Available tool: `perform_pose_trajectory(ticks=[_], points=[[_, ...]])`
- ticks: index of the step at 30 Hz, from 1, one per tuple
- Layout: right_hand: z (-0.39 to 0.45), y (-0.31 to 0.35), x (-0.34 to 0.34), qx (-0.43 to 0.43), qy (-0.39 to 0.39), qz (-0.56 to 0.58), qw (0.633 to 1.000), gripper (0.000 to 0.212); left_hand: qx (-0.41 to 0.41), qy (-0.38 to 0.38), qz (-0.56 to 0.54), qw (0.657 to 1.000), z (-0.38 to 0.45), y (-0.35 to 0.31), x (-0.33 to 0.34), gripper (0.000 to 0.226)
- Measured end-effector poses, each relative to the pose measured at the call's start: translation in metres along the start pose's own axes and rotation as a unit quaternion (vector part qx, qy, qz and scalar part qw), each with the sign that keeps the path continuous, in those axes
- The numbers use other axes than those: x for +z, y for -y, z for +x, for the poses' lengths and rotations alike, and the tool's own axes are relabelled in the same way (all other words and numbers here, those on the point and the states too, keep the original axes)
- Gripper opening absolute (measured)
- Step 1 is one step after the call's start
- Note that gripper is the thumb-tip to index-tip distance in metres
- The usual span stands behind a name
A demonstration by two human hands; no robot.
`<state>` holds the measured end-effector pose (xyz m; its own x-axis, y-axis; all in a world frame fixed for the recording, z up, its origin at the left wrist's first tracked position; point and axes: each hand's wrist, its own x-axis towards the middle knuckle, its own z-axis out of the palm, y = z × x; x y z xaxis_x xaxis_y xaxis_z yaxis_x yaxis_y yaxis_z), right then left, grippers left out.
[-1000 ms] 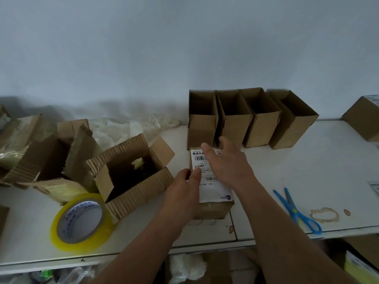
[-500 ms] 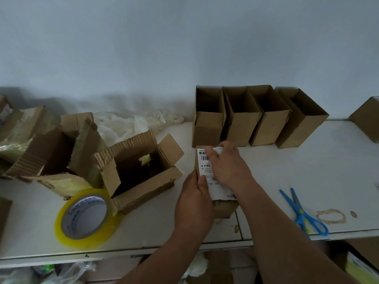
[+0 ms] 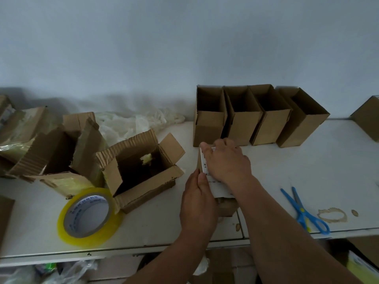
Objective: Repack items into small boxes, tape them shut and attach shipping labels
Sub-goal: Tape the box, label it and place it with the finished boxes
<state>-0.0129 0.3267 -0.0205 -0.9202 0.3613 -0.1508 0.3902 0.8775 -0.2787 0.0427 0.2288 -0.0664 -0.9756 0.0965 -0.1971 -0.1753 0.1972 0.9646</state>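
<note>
At the six o'clock edge of the white tabletop, just below the centre of the view, lies a small closed brown cardboard box, mostly hidden under both hands. A white printed shipping label covers its top face. The right hand lies flat over the label with fingers reaching to the box's twelve o'clock end, the thumb pressing the label's upper left corner; nothing is pinched. The left hand braces against the box's nine o'clock side, fingers straight and together, steadying it. Judging by its size, the box should be light and fairly stiff, so it would slide under a sideways rub unless held; the long side walls look like the best place to grip it, while the label, thin and sticky-backed, needs firm strokes outward from the middle to avoid creases. At twelve o'clock from the hands stands a row of four open upright brown cartons, touching one another. At nine o'clock sits a larger open corrugated box with flaps spread, and at eight o'clock a roll of clear yellowish packing tape lies flat. Blue-handled scissors lie at three to four o'clock, well apart from the box.
</note>
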Motion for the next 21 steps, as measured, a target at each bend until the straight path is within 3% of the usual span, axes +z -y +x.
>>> perform_pose_trajectory(ticks=[3, 10, 16, 21], points=[[0.0, -0.001, 0.0, -0.003, 0.0, -0.004, 1.0, 0.055, -0.004, -0.005, -0.012, 1.0, 0.0, 0.0, 0.001, 0.045], [-0.01, -0.008, -0.009, 0.046, -0.048, 0.054, 0.996, 0.073, -0.012, -0.005, -0.02, 1.0, 0.001, 0.0, 0.001, 0.043], [-0.047, -0.021, 0.007, 0.073, 0.011, 0.107, 0.992, 0.076, -0.015, -0.01, -0.035, 0.999, 0.0, -0.001, 0.003, 0.041], [-0.046, -0.022, 0.011, 0.081, 0.008, 0.139, 0.987, 0.074, -0.017, -0.011, -0.031, 0.999, -0.001, -0.007, 0.002, 0.033]])
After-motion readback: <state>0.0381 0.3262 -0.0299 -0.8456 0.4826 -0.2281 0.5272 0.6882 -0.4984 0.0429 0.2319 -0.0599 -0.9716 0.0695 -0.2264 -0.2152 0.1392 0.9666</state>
